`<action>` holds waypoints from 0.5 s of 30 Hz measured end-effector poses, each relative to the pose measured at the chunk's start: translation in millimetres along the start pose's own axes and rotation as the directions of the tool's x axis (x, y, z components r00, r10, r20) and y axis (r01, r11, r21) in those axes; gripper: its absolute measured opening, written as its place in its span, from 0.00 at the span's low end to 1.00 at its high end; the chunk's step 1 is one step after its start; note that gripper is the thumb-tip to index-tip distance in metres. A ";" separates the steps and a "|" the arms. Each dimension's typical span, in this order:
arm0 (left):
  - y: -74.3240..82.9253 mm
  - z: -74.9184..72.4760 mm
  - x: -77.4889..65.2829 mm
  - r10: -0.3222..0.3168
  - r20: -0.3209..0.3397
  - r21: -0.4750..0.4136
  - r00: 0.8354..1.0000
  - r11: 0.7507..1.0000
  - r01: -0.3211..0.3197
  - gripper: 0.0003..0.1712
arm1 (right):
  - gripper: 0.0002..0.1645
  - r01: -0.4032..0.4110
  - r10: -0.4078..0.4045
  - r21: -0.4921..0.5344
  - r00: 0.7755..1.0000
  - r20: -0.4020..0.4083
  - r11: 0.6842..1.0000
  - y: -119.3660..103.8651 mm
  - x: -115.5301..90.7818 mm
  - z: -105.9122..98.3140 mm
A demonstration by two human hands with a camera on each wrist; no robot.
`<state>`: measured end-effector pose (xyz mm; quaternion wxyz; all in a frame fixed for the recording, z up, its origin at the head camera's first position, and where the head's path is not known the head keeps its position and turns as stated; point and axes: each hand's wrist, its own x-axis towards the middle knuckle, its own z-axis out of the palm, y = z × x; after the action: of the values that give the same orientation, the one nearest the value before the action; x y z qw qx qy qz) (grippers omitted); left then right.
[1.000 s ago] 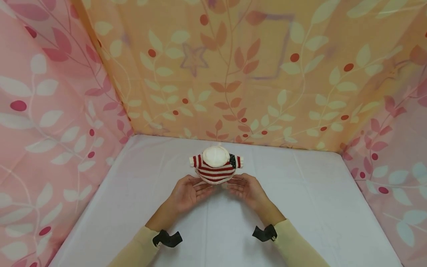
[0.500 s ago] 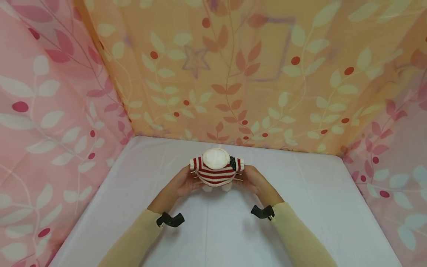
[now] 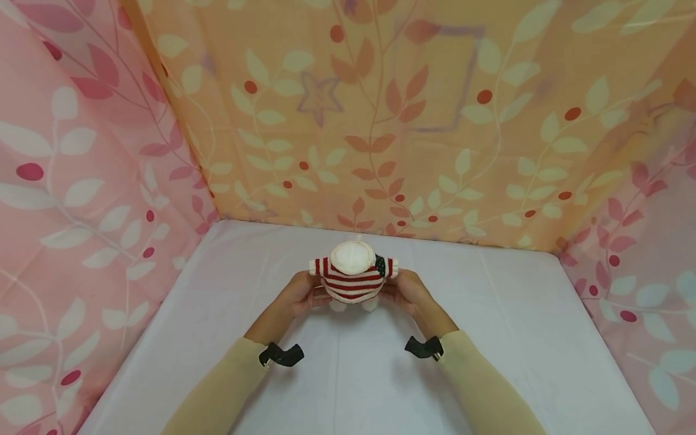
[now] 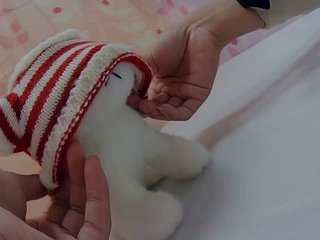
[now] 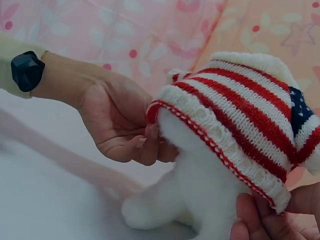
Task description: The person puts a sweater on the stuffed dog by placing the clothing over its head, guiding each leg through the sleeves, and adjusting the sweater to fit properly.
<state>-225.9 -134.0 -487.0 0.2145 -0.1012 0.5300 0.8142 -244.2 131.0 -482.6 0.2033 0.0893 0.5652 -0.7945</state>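
A white plush toy (image 4: 117,137) sits on the white table, its legs toward me. Pulled over its head is a small knitted sweater (image 3: 354,283), striped red and white with a dark blue starred patch. The sweater's white neck opening faces up and its short sleeves stick out sideways. My left hand (image 3: 297,293) grips the hem on the left, fingers inside it, and my right hand (image 3: 410,293) grips the hem on the right. In the right wrist view, thumb and fingers of the left hand (image 5: 122,120) pinch the red edge. Most of the toy's head is hidden under the knit.
The white-covered table (image 3: 348,386) extends around the toy. Leaf-patterned cloth walls stand behind it, an orange one (image 3: 261,139), and at the sides, a pink one (image 3: 98,199) on the left. Black bands (image 3: 283,354) sit at both wrists over cream sleeves.
Both hands have moved forward and outward, from under the sweater's front to the sides of its hem. The toy's white feet now show below. Over the last half second, the fingers have closed in slightly.
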 end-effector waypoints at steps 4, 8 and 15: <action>-3.4 0.0 -0.1 -0.012 -0.011 0.037 1.000 0.999 0.012 0.14 | 0.10 0.004 -0.005 -0.028 0.999 -0.047 1.000 5.7 0.0 -0.3; -6.6 -0.3 0.3 -0.019 -0.024 0.064 1.000 0.998 0.021 0.15 | 0.11 -0.003 0.000 -0.053 0.998 -0.059 0.999 8.6 -1.0 -0.7; 1.4 -3.9 -3.6 -0.004 -0.067 0.096 0.998 0.995 0.010 0.19 | 0.13 0.006 -0.017 -0.203 0.999 -0.049 0.979 -3.7 -8.7 -4.9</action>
<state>-223.6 -138.9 -486.1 0.2041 -0.1199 0.5752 0.7830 -238.4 138.5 -477.9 0.1925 0.0847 0.6485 -0.7316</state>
